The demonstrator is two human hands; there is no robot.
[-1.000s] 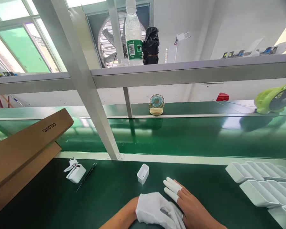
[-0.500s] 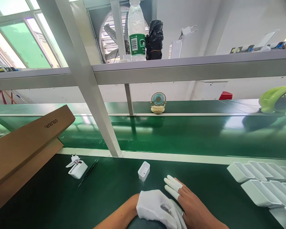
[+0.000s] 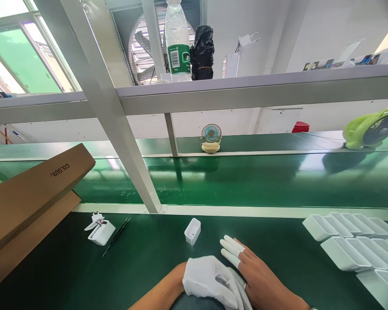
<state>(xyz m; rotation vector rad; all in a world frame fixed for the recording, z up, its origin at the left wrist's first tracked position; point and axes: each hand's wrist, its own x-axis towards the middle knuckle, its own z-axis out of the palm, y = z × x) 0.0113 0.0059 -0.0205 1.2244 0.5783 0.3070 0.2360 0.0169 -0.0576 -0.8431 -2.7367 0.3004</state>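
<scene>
My left hand (image 3: 210, 277) wears a white cloth glove and rests low at the front edge. Its fingers slant down to the right, loosely stretched, with a gap by the thumb and nothing visible in them. Against it lies my right hand (image 3: 257, 273), palm down and flat, with white covers on several fingers. Nothing is held in this hand either. Ahead of both hands stands a small white open-topped plastic case (image 3: 192, 231). Farther left are another white case (image 3: 101, 232), with a white plug part (image 3: 96, 220) on it, and dark tweezers (image 3: 116, 237).
Rows of white plastic cases (image 3: 349, 254) stand at the right. A cardboard box (image 3: 35, 189) juts in from the left. A slanted metal post (image 3: 116, 125) meets the table's back rail. Beyond are a green belt (image 3: 261, 181), small fan (image 3: 211, 137), green fan (image 3: 370, 129) and shelf bottle (image 3: 177, 43).
The view has shifted slightly, so most things sit a little farther left in the picture. Both hands keep the same pose, and the objects on the table have not moved.
</scene>
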